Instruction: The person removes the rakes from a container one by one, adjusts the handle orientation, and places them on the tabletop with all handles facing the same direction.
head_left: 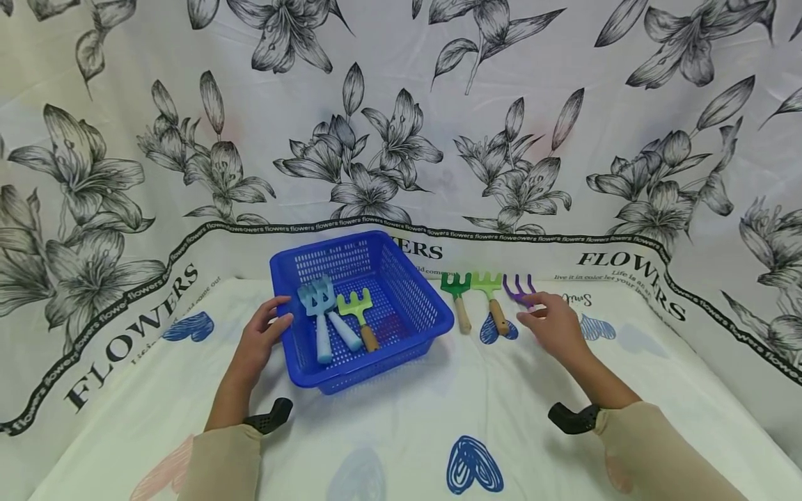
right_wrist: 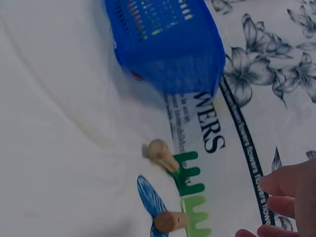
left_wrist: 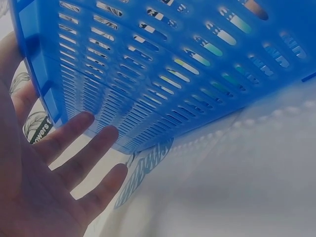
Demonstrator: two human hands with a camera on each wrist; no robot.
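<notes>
A blue plastic basket (head_left: 370, 362) stands left of centre. My left hand (head_left: 263, 330) touches its left rim; in the left wrist view, straight, spread fingers (left_wrist: 98, 153) lie along the outside wall. Inside the basket are two light blue toy hand rakes (head_left: 321, 313) and a light green hand rake (head_left: 357, 306) with a wooden handle. At the right, my right hand (head_left: 554, 327) is over a purple hand rake (head_left: 516, 287), fingertips apart near its handle, which the hand hides. In the right wrist view only some fingers (right_wrist: 286, 182) show, not the purple rake.
Between the basket and my right hand lie a dark green hand rake (head_left: 460, 306) and another light green one (head_left: 495, 306), both with wooden handles. A white heart-patterned cloth (head_left: 388, 445) covers the surface. A flower-printed curtain (head_left: 401, 195) rises behind.
</notes>
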